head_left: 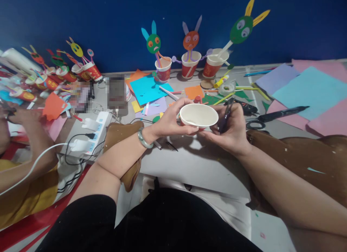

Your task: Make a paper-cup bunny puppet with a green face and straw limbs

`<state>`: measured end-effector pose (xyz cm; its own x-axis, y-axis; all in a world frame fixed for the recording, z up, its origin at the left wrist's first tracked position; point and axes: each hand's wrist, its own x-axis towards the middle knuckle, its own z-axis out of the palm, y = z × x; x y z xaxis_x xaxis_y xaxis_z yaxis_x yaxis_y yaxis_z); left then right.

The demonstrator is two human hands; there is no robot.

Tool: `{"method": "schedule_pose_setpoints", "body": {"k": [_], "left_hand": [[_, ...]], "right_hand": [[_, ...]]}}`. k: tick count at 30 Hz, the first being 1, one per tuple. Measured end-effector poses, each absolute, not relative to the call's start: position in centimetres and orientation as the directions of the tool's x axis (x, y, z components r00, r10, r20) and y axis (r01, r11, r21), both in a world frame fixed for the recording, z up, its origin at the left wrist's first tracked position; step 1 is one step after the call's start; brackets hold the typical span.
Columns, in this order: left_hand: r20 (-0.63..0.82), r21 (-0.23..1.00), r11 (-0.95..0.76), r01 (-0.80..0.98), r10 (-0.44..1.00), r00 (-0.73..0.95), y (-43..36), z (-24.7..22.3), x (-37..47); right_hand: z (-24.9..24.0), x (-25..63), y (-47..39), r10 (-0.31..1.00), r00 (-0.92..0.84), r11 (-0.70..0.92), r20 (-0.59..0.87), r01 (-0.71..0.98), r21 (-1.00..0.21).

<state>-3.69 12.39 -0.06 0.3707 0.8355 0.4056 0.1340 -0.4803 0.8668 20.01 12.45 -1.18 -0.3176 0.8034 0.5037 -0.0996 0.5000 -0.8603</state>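
Note:
A paper cup (199, 115) with a white inside and a red outside is held up above the table's front, its mouth tipped towards me. My left hand (173, 120) is closed around its left side, thumb near the rim. My right hand (230, 125) supports the cup's lower right side with its fingers. A dark, glossy, slim tool (225, 116) is also gripped in that hand; its exact kind is partly hidden by the fingers. Behind stand decorated cups with paper creature heads: a green-headed cup (163, 69), an orange-headed cup (190, 64) and a yellow-eared one (215, 64).
Blue paper (148, 88), scraps, a tape roll (227, 87) and a yellow glue stick (221, 81) lie behind the hands. Scissors (255, 124) and coloured sheets (300, 89) are at right. A power strip (100, 131) with cables and another person's arm (35, 136) are at left.

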Motion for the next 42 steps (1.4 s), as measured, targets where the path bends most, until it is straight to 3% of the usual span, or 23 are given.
{"method": "schedule_pose_setpoints", "body": {"k": [4,9,17,22,27,30,33,38,42], "left_hand": [[0.242,0.964,-0.266,0.013,0.896,0.371,12.5,0.4,-3.9],[0.133,0.984,-0.056,-0.167,0.857,0.497,12.1,0.9,-3.9],[0.052,0.997,-0.009,-0.081,0.830,0.555,11.9,-0.7,-4.9],[0.054,0.996,-0.005,-0.091,0.832,0.552,11.7,-1.6,-4.7],[-0.068,0.942,0.284,-0.177,0.679,0.731,10.9,0.3,-3.6],[-0.134,0.926,0.366,-0.092,0.546,0.827,11.4,1.7,-3.2],[-0.167,0.939,0.345,0.000,0.456,0.874,12.1,2.2,-3.1],[-0.137,0.968,0.252,0.008,0.501,0.855,12.1,1.9,-3.4],[-0.141,0.981,0.190,0.047,0.519,0.843,11.9,1.8,-3.1]], "right_hand": [[-1.2,20.3,13.0,0.761,-0.374,0.468,0.530,-0.249,-0.848],[-0.7,20.2,13.2,0.729,-0.382,0.462,0.568,-0.338,-0.820],[0.3,20.1,12.4,0.761,-0.380,0.480,0.526,-0.214,-0.851],[1.1,20.1,12.3,0.796,-0.387,0.389,0.465,-0.263,-0.883],[2.3,20.5,11.8,0.790,-0.403,0.375,0.463,-0.280,-0.884],[3.0,20.7,10.9,0.756,-0.486,0.358,0.438,-0.252,-0.899],[3.3,20.6,10.1,0.728,-0.552,0.352,0.406,-0.206,-0.913],[3.0,20.5,9.8,0.591,-0.606,0.488,0.532,-0.257,-0.834],[2.3,20.6,10.1,0.605,-0.630,0.506,0.487,-0.167,-0.846]]}}
